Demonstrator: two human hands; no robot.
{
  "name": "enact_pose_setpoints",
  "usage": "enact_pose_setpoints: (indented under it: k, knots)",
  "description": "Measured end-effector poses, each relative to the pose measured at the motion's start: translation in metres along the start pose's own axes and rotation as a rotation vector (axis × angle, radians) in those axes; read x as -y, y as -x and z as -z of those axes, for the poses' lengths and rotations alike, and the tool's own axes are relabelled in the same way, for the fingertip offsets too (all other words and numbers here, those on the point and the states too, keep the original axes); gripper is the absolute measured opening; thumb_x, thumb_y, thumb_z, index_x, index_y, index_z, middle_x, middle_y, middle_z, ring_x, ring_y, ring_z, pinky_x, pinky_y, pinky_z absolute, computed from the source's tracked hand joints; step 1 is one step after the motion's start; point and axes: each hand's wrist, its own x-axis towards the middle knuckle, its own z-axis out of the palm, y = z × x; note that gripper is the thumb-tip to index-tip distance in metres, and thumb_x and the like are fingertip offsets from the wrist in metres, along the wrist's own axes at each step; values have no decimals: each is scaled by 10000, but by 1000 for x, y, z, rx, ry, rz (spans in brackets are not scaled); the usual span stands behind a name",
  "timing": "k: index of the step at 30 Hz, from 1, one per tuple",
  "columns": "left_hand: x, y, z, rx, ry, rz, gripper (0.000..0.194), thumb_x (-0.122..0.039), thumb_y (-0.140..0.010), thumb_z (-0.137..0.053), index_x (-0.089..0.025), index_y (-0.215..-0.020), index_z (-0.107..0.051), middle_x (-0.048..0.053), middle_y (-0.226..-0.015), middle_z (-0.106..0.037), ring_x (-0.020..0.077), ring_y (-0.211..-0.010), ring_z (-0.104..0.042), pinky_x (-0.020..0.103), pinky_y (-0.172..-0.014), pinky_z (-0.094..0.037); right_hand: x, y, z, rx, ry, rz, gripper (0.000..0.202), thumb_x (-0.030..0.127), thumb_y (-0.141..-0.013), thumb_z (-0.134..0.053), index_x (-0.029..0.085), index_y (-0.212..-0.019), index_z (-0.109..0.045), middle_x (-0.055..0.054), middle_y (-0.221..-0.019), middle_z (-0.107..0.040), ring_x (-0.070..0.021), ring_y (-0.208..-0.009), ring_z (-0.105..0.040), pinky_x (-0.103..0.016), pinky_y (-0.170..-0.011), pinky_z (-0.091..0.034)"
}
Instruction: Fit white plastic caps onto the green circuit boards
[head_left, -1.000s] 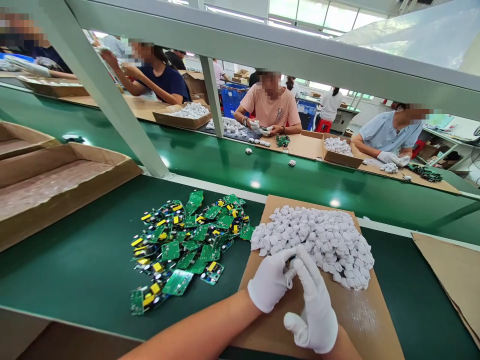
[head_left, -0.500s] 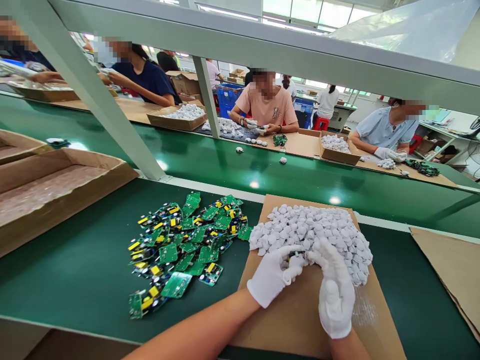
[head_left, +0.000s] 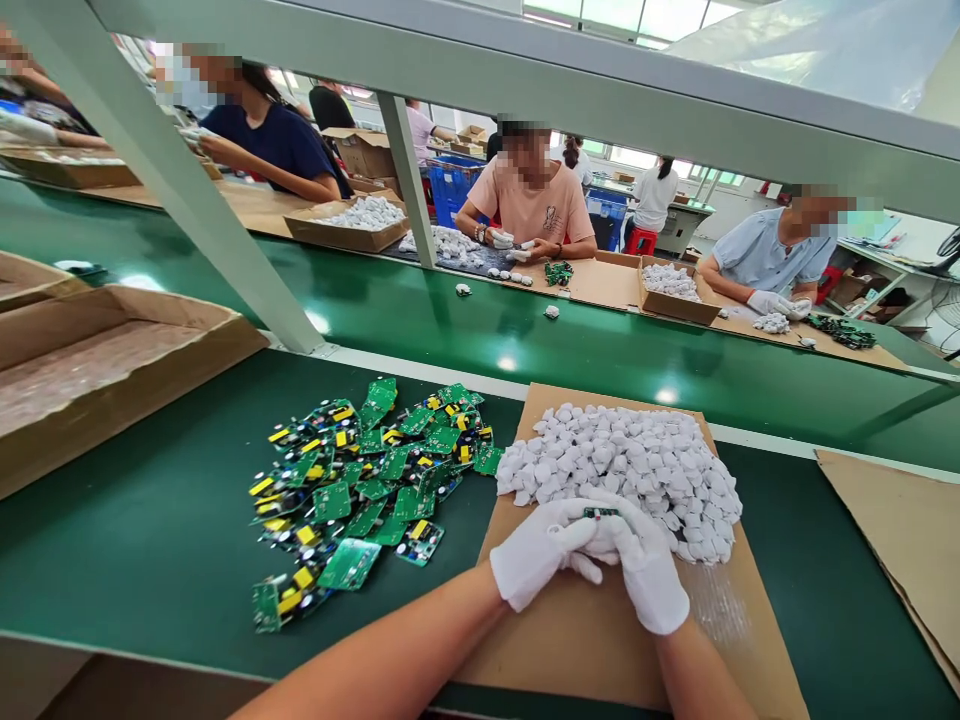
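Where the two white cotton gloves meet over the near half of the cardboard sheet (head_left: 600,640), the left hand (head_left: 536,550) and the right hand (head_left: 645,575) press together around a small green circuit board (head_left: 601,514). Only a thin sliver of the board shows between the gloved fingertips; each hand's grip is narrow and closed on it, fingers curled, thumbs tucked in. Whether a white cap is also pinched in there cannot be told.

Just beyond the hands, touching the gloves' far side, lies a heap of small white plastic caps (head_left: 637,470), matte and rounded, spread over the far half of the flat brown sheet.

To the left of the sheet, on the smooth dark green surface (head_left: 150,540), sits a loose pile of circuit boards (head_left: 367,480): flat green rectangles with yellow blocks and dark parts, overlapping at all angles. The pile's right edge is just beside the caps.

At the surface's left edge stands a shallow cardboard tray (head_left: 112,370) lined with clear wrap. Another flat cardboard piece (head_left: 900,530) lies at the right edge.

Past a glossy green belt (head_left: 600,350) and a grey metal frame (head_left: 195,200), other people sit at a far surface with cardboard boxes of white caps.
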Motion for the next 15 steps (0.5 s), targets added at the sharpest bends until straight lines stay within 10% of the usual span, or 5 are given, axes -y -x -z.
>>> enact_pose_setpoints:
  k: [15]
  knots:
    - [7,-5,5,-40,139,35,356,-455,-740,-606,-120,-855,-569,78,-730,-627,138,-650,-605,247,-598,-491,-3,0,-1,42,193,1,430,429,-863,-492,216,-1233,-544,-73,-1096,-646,-237,-1050,-577,-357,-953,-442]
